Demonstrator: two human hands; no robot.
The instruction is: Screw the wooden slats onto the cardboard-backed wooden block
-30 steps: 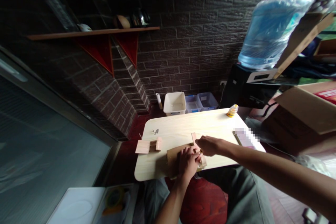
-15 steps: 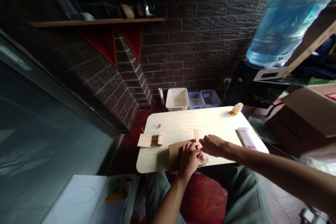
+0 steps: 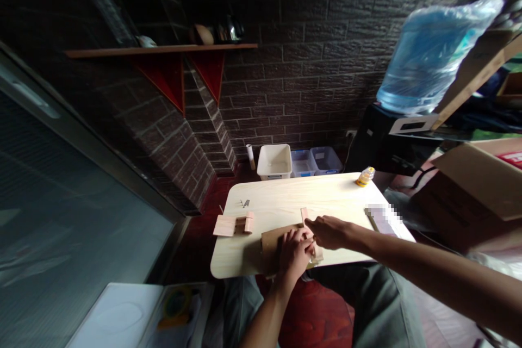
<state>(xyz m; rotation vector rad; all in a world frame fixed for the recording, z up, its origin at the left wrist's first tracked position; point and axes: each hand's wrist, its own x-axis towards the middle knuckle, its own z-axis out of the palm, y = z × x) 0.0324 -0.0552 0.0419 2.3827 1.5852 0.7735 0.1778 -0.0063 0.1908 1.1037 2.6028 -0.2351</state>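
My left hand (image 3: pixel 295 250) bends over the right end of a brown block (image 3: pixel 271 244) at the table's near edge. Its fingers press on a pale wooden piece (image 3: pixel 317 255), mostly hidden beneath them. Closed into a fist, my right hand (image 3: pixel 328 231) sits against the left fingertips; whatever it grips is hidden. A narrow wooden strip (image 3: pixel 304 214) sticks out beyond both hands. On the left of the table lies a wooden assembly (image 3: pixel 224 225) of flat and rounded parts. Small dark screws (image 3: pixel 245 203) are behind it.
The pale table (image 3: pixel 277 196) also bears a yellow-capped bottle (image 3: pixel 365 176) and a flat item (image 3: pixel 382 219) at right. Plastic bins (image 3: pixel 275 162) stand behind it. A water dispenser (image 3: pixel 375 136) and a cardboard box (image 3: pixel 473 185) are on the right.
The view has tilted up slightly, so the scene sits lower. My right fist has turned a little; my left hand stays on the wooden piece.
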